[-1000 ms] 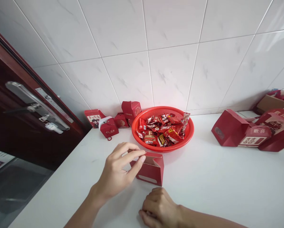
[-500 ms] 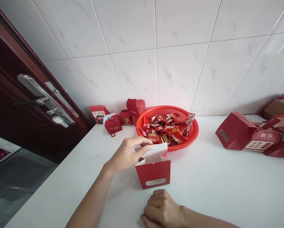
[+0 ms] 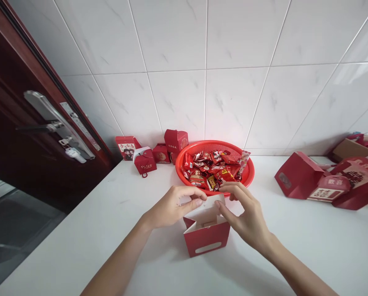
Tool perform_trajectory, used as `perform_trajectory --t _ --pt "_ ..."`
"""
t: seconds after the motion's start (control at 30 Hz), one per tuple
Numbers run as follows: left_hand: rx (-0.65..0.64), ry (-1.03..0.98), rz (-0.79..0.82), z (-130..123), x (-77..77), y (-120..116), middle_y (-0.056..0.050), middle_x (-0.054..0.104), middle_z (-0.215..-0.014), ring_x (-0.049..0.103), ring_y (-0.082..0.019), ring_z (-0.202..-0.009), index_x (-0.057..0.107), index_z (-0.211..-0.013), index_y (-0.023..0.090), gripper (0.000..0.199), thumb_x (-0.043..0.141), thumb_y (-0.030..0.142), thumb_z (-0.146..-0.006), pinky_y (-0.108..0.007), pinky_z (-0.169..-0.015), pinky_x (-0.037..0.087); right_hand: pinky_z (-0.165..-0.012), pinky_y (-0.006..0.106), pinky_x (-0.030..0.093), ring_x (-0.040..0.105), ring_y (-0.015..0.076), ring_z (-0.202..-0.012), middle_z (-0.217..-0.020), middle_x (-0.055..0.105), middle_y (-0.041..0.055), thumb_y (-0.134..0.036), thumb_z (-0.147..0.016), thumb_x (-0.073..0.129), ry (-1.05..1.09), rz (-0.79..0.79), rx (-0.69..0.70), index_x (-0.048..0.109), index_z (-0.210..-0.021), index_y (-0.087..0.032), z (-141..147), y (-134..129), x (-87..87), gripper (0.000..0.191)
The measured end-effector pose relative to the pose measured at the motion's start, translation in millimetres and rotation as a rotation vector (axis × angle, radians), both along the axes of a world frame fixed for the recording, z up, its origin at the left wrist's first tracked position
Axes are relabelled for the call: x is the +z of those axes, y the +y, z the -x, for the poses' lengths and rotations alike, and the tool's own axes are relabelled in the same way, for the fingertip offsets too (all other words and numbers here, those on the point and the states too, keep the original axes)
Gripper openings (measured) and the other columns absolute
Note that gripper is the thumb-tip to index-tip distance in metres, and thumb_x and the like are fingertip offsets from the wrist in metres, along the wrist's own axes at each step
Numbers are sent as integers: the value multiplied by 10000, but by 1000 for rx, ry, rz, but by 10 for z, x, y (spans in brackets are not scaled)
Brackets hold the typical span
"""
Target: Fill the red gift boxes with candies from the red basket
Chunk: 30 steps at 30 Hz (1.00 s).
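Observation:
A red paper gift box point(image 3: 207, 239), white inside and with an oval cut-out in its near side, stands upright on the table before me. Its top gapes and the white back flap is raised. My left hand point(image 3: 174, 207) pinches the left part of that flap, thumb in front and fingers over its edge. At the flap's right corner is my right hand point(image 3: 248, 216), thumb against the white face and fingers spread apart beyond the top edge. Just behind the box sits a red plastic basket point(image 3: 180, 164) with several red-wrapped sweets point(image 3: 216, 166).
Left of the basket stand several small red boxes, among them an open-topped box point(image 3: 145, 160). Larger red boxes point(image 3: 297, 174) and a cardboard carton point(image 3: 346, 148) lie at right. A tiled wall point(image 3: 233, 102) bounds the white table point(image 3: 94, 230); a dark door point(image 3: 14, 135) is at left.
My right hand has risen from a fist on the table to the right corner of the flap, its fingers spreading. The box has turned slightly. My left hand stays on the flap.

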State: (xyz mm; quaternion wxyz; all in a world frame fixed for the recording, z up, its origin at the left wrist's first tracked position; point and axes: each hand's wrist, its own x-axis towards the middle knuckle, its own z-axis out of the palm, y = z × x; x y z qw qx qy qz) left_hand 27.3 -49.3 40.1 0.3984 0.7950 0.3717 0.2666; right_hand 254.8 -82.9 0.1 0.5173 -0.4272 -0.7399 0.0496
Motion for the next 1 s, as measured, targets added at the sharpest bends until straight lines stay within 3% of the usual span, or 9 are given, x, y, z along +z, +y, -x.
perform_trajectory --t 0.13,0.33,0.5,0.73,0.87,1.0 --pt "23 43 81 2 2 -37 -45 765 -1082 704 -228 -1041 729 -1050 225 243 590 406 -966 -313 -894 573 -573 272 496 564 146 -612 -806 698 20 -286 -943 615 4 286 124 647 -1032 -217 -22 27 -60 116" --pt "-18 192 95 48 42 -86 -22 733 -1100 676 -240 -1059 669 -1076 236 343 746 447 -818 -314 -920 544 -592 242 502 581 130 -622 -738 625 -23 -328 -945 588 68 491 329 632 -1104 -211 -50 -1 -48 202" --pt "26 327 65 78 57 -134 8 718 -1179 658 -238 -1126 646 -1141 285 310 683 324 -835 -289 -900 533 -603 236 499 572 122 -639 -772 587 -32 -392 -915 664 98 523 402 627 -1163 -216 -89 26 -84 306" --pt "23 332 -13 102 34 -133 -8 727 -1234 721 -210 -953 632 -1246 295 388 581 260 -862 -243 -697 558 -621 238 507 582 133 -678 -791 626 -17 -384 -914 684 88 540 456 633 -1193 -221 -122 52 -91 327" --pt "22 308 -48 78 40 -147 -12 726 -1247 708 -231 -1082 651 -1232 299 355 632 294 -878 -260 -819 580 -644 249 521 592 138 -693 -809 657 -6 -404 -941 658 48 545 478 618 -1233 -218 -132 38 -61 349" --pt "35 282 -81 46 59 -185 -26 731 -1247 703 -232 -1114 658 -1252 293 339 641 332 -916 -287 -905 576 -638 263 527 605 147 -693 -851 686 23 -530 -978 590 35 498 458 634 -1229 -217 -166 66 -5 403"
